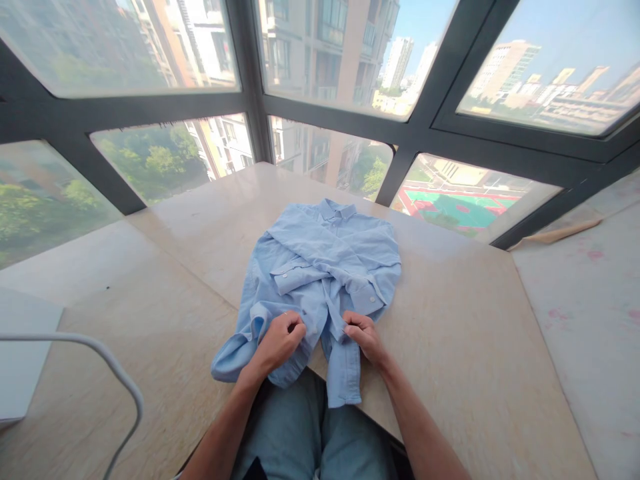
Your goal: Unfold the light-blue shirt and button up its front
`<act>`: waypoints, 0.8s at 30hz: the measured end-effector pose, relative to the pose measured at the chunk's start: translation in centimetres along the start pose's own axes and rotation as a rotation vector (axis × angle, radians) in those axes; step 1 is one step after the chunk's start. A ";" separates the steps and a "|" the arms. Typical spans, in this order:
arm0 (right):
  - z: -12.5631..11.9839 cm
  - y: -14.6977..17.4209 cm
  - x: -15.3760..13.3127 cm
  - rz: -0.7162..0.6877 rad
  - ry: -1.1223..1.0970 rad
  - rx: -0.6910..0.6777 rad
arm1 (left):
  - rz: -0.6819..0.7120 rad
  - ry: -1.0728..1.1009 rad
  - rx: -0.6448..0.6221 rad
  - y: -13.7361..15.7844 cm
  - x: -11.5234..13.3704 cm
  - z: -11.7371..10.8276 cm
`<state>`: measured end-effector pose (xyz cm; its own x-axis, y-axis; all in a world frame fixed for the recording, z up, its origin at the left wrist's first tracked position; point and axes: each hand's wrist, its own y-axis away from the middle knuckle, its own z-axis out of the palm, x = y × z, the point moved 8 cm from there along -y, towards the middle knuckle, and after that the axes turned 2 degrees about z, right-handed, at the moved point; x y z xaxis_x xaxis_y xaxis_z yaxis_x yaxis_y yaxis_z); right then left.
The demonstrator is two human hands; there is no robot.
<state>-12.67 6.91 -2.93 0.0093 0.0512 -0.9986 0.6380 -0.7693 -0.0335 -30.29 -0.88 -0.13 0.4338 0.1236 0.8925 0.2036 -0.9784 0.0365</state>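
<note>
- Your left hand [280, 339] is curled closed, pinching the lower front edge of the light blue button-up cotton shirt [325, 267].
- Your right hand [364, 333] is likewise closed on the shirt's other front edge, just beside the left hand.
- The shirt lies front-up on the beige marble-patterned counter [450, 320], collar pointing toward the dark-framed windows [415, 133], sleeves folded across its chest, hem draping over the near edge onto your lap.
- A white curved metal tube [100, 360] stands at your left.
</note>
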 end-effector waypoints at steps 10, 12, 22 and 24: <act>0.8 0.7 0.3 0.173 0.005 -0.202 | 0.313 -0.461 0.129 -2.6 4.8 2.7; 0.7 0.7 0.5 0.193 0.016 -0.174 | 0.338 -0.497 0.189 -3.5 5.2 2.8; -3.8 2.5 1.7 0.220 -0.336 0.779 | 0.055 -0.844 0.142 -7.5 0.6 0.3; -4.3 3.0 1.8 0.232 -0.386 0.919 | 0.124 -0.857 0.169 -6.6 0.0 0.8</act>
<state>-7.45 7.42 -4.61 -0.2949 -0.2449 -0.9236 -0.1870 -0.9331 0.3071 -30.93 5.73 -0.78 0.9567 0.1664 0.2388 0.2090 -0.9638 -0.1656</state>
